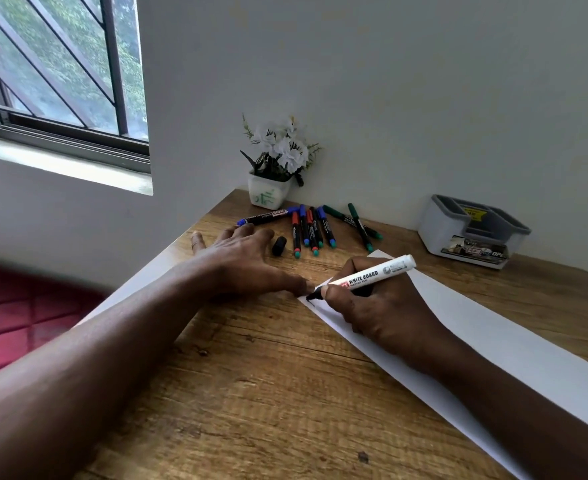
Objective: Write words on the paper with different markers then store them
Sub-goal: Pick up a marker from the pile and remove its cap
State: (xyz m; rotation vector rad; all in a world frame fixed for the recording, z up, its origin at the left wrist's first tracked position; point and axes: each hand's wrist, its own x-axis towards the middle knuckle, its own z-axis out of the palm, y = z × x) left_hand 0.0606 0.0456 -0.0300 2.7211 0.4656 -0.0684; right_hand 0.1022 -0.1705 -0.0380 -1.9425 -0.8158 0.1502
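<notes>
The fingers (324,291) of the right hand (382,313) were curled round a white marker (375,271), pinching it low on the barrel. Its black tip touched the paper (493,341) close to the sheet's far left edge. The marker was uncapped and leaned up and to the right. The left hand (240,261) lay flat on the wooden table (268,393) with its fingers spread wide, holding nothing. Its thumb reached the paper's edge just beside the marker tip. A black cap (279,245) lay on the table just beyond the left hand. Behind it a loose bunch of pens (311,228) in red, blue, black and green lay side by side near a white flower pot (268,194) in the corner. A grey holder (472,230) with several compartments stood against the wall to the right, apart from the pens. The paper ran long across the table toward the near right.
</notes>
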